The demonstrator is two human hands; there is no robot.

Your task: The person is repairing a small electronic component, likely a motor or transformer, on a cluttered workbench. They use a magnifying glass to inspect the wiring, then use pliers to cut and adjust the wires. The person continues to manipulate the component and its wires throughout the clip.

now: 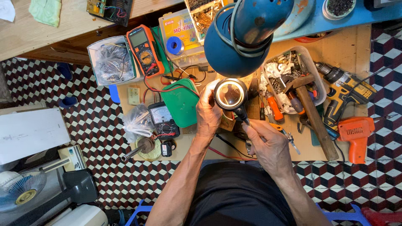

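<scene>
My right hand (270, 144) is closed around the black handle of a round, black-rimmed magnifying glass (230, 94), thumb and fingers pinching the handle just below the lens. My left hand (208, 114) is raised beside the lens, fingers curled against its left rim; whether they grip anything under the lens I cannot tell, as the glass and the hand cover that spot. The magnifying glass hangs over the middle of the low wooden work board (360, 46), and I take it as the reference point.

Directly above the magnifying glass: a blue metal lamp shade (243, 37), overlapping the lens rim. Left of it, touching my left hand's outline: a green plastic lid (182, 102). Further left: a black analogue meter (164, 120) with red leads, then a clear plastic bag (136, 122). Upper left: an orange digital multimeter (144, 49) and a roll of blue tape (174, 45).

Right of the magnifying glass: a clear plastic tub (315, 69) of mixed small parts, with a wooden-handled hammer (312, 113) lying from the tub down across the board. Further right: a yellow and black cordless drill (347, 94), and below it an orange pistol-shaped soldering gun (356, 136).

The board sits on a patterned tile floor (96, 129).
</scene>
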